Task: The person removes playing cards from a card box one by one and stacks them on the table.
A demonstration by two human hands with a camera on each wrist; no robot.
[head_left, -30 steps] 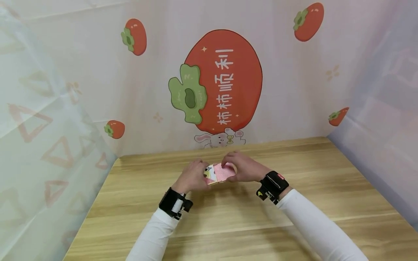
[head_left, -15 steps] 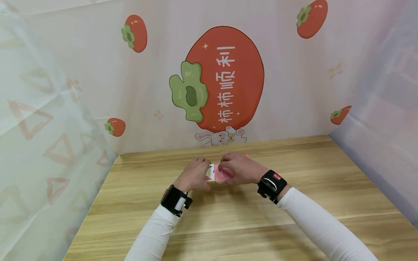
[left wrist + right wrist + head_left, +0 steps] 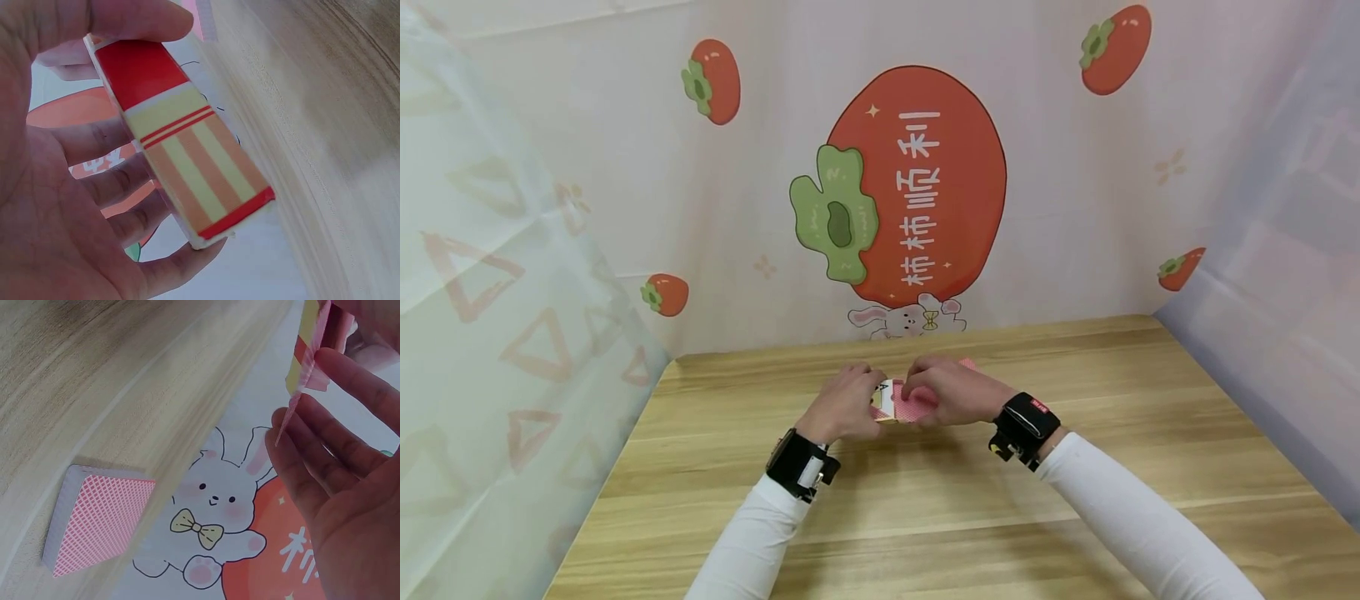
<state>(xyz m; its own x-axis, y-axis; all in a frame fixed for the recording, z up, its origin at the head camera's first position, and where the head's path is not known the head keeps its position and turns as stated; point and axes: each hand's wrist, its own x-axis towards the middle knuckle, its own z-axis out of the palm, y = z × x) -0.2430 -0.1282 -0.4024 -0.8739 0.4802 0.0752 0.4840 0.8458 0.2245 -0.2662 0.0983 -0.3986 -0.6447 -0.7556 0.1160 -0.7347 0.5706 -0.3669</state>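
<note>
A hand could pass over the near part of the brown wooden table (image 3: pixel 895 517). The left hand (image 3: pixel 841 404) with its striped red-and-yellow box (image 3: pixel 184 140) and the right hand (image 3: pixel 958 389) with its thin pink card (image 3: pixel 309 366) block the middle. Behind them are a pink-checked card stack (image 3: pixel 106 525) and a white cloth wall (image 3: pixel 760 183).

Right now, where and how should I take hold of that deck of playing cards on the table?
I'd pinch the deck of playing cards by its two long edges, from above, with your right hand once it's free. The deck lies flat, patterned back up, on the wooden table, so its top offers little grip, while the stack's thickness should suit a pinch.
</note>
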